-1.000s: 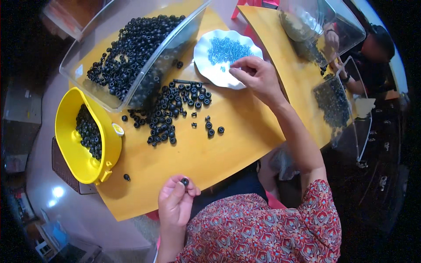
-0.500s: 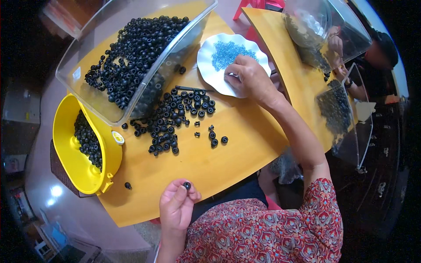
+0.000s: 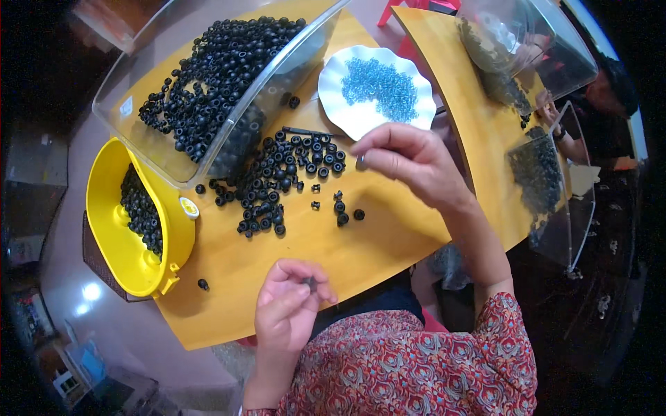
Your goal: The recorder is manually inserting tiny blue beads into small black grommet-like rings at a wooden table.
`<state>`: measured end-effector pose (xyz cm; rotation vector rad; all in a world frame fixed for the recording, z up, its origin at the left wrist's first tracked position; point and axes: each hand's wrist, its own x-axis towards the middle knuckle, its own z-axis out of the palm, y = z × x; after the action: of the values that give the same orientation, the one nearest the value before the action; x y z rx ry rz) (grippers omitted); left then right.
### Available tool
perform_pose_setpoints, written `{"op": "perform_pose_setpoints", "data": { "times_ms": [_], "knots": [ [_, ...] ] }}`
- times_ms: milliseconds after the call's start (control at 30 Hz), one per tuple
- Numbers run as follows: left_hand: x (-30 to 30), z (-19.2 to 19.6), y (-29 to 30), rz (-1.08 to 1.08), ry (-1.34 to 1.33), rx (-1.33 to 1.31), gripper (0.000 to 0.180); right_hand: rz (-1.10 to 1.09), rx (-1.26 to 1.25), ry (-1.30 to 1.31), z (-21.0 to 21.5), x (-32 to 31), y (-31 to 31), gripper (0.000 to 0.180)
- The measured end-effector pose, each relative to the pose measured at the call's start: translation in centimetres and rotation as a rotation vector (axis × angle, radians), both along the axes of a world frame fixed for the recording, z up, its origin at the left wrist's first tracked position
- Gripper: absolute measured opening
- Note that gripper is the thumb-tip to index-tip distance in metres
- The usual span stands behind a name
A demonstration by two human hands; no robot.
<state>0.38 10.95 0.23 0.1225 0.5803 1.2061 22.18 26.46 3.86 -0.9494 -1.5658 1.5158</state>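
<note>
Near the table's front edge, my left hand [image 3: 288, 308] is closed, palm up, with a small round black plastic piece [image 3: 310, 284] between thumb and fingers. The piece looks blurred. My right hand [image 3: 416, 166] is over the table just in front of the white scalloped plate [image 3: 333, 114]. Its thumb and forefinger are pinched, and a tiny dark bit [image 3: 361, 163] shows below them, too small to name. Many tiny bluish pieces [image 3: 380, 83] lie on the plate. Loose black ball-shaped pieces with holes [image 3: 284, 166] are heaped left of my right hand.
A large clear bin [image 3: 236, 114] of black pieces stands at the back left. Left of the heap is a yellow tub [image 3: 104, 229] with more. A dark thin tool [image 3: 309, 131] lies behind the heap. Across a second table [image 3: 458, 90], another person's hand [image 3: 548, 111] is near clear containers.
My right hand has left the plate and come toward me, pinching a tiny bit. My left hand has risen slightly, still holding the black piece. The view has shifted slightly.
</note>
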Motion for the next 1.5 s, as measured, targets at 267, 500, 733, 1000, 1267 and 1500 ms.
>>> {"op": "perform_pose_setpoints", "data": {
  "times_ms": [267, 500, 733, 1000, 1267, 1500],
  "knots": [
    [2.2, 2.6, 2.3, -0.010, 0.090, 0.020, 0.018, 0.062, 0.443, -0.209, 1.2, -1.0, -5.4, 0.025],
    [3.3, 2.9, 2.0, 0.000, 0.315, 0.043, 0.020, 0.006, 0.731, -0.266, 0.9, -1.4, -7.3, 0.030],
    [3.3, 2.7, 1.4, -0.015, 0.429, 0.079, 0.017, 0.072, 0.886, -0.291, 1.0, -1.2, -7.4, 0.033],
    [3.3, 2.7, 0.9, 0.023, 0.795, 0.335, 0.004, 0.148, 1.003, -0.334, 0.0, -1.2, -7.5, 0.032],
    [3.1, 2.5, 0.0, 0.051, 1.173, 0.581, 0.003, 0.263, 1.121, -0.355, 1.4, -1.3, -8.1, 0.039],
    [3.9, 3.0, -0.4, 0.049, 0.931, 0.394, 0.005, 0.251, 0.927, -0.268, 0.9, -0.9, -7.7, 0.031]
  ]
}}
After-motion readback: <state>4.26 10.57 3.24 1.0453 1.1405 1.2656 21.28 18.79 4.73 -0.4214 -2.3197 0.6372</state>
